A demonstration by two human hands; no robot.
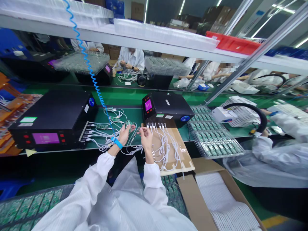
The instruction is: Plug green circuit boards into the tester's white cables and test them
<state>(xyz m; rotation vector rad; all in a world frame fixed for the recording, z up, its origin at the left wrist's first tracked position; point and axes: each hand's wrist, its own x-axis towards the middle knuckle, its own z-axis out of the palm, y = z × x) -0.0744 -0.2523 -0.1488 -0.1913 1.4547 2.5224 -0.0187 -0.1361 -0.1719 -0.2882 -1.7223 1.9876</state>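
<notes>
Green bench (134, 113); left hand (124, 134) holds partly hidden circuit board (129, 123).

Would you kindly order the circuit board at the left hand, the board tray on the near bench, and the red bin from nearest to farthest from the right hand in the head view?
1. Circuit board, at the left hand.
2. Board tray, to the right.
3. Red bin, on the shelf, upper right.

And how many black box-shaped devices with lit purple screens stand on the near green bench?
2: one black box-shaped device left of the person's left hand, and another black box-shaped device beyond the right hand, toward its right. More may be hidden.
</notes>
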